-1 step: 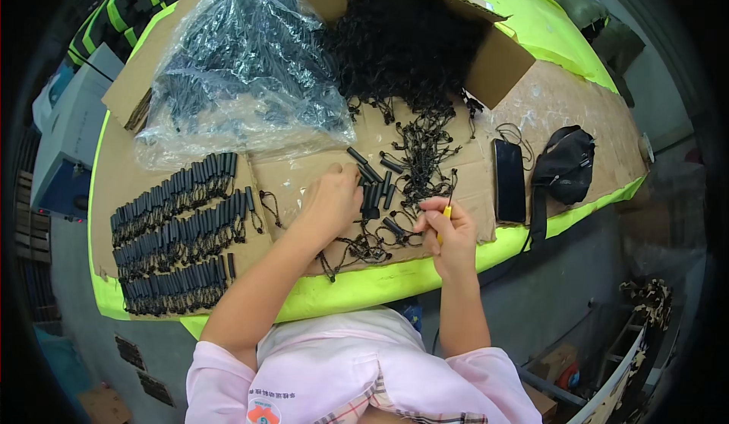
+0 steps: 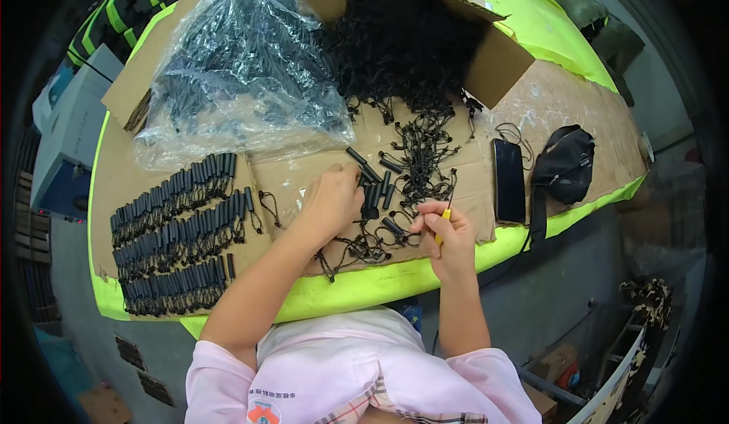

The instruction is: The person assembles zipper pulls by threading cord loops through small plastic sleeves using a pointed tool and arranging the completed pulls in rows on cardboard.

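My left hand (image 2: 332,202) is curled down at the left side of a loose pile of short black tubes (image 2: 373,196). Its fingertips are mostly hidden, so what they pinch does not show. In my right hand (image 2: 448,238) is a thin-shafted tool with a yellow handle (image 2: 443,222), its dark shaft pointing up and away from me. Just beyond that hand lies a tangle of knotted black cord loops (image 2: 425,151). More cord loops (image 2: 364,248) lie between my hands, close to the near table edge.
Three rows of black tubes with cords (image 2: 178,200) lie at the left. Behind are a clear plastic bag (image 2: 243,67) of dark pieces and a cardboard box (image 2: 497,67) spilling black cords. A phone (image 2: 509,181) and a black pouch (image 2: 566,167) lie at the right.
The yellow-handled tool and the fingers of my right hand have shifted very slightly. My left hand looks the same.
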A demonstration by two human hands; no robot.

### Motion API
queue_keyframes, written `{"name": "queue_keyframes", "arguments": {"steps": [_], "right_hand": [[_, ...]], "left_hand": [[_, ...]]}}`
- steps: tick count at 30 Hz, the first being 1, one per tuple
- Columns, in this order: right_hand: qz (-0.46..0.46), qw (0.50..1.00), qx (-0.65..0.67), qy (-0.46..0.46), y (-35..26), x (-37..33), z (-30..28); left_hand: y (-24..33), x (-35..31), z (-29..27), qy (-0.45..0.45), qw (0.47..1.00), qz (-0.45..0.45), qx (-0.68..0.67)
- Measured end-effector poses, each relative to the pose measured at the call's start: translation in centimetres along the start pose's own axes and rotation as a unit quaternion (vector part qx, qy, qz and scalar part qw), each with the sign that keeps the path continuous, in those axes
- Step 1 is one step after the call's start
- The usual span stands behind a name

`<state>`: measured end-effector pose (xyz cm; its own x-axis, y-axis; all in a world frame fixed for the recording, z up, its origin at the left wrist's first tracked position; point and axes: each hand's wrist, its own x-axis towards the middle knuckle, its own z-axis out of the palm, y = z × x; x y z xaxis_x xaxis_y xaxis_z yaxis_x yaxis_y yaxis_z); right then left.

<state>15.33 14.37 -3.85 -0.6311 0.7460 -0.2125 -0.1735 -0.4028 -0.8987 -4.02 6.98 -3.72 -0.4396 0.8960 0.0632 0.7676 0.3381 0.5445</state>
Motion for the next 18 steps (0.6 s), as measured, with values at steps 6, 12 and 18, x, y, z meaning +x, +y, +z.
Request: {"name": "queue_keyframes", "arguments": {"steps": [6, 12, 18], "right_hand": [[0.064, 0.978, 0.172, -0.096, -0.5, -1.1, 2.4], [-0.168, 0.957, -0.231, -0.055, 2.4, -2.3, 3.0], [-0.269, 0.905, -0.321, -0.080, 1.7, -3.4, 5.0]], "left_hand": [[0.6, -0.5, 0.2, -0.006, 0.999, 0.020, 0.033], [2.0, -3.6, -2.2, -0.071, 0.836, -0.174, -0.516], [2.4, -6.9, -2.0, -0.036, 0.635, -0.190, -0.748]]}}
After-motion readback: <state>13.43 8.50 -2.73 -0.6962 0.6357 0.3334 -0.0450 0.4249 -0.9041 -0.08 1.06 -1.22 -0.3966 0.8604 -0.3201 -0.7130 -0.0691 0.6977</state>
